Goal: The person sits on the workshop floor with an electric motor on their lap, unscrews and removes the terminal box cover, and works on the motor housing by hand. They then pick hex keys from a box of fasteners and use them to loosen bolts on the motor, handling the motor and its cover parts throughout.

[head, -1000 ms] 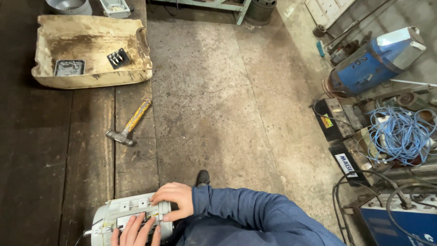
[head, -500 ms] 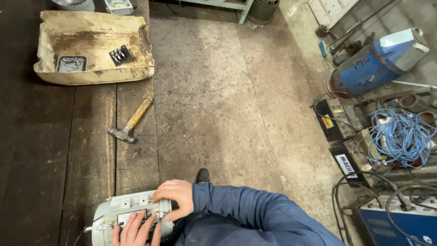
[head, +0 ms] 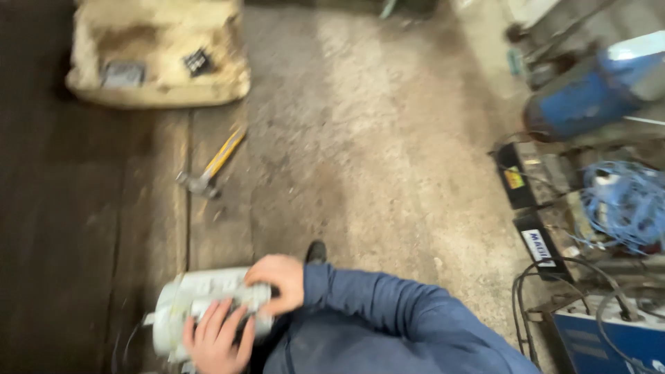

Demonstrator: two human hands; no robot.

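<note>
Resting on white motor housing (head: 190, 305); left hand (head: 216, 339) open, right hand (head: 278, 280) curled atop.

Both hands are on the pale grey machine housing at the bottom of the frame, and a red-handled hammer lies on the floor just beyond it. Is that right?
Not quite. The head view shows both the left hand and right hand on the pale grey machine housing, but the hammer lying beyond it has a yellow handle, not red.

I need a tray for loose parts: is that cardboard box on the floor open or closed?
Open. The cardboard box has no lid and its inside shows, with two dark items lying in it; blur hides what they are.
</note>
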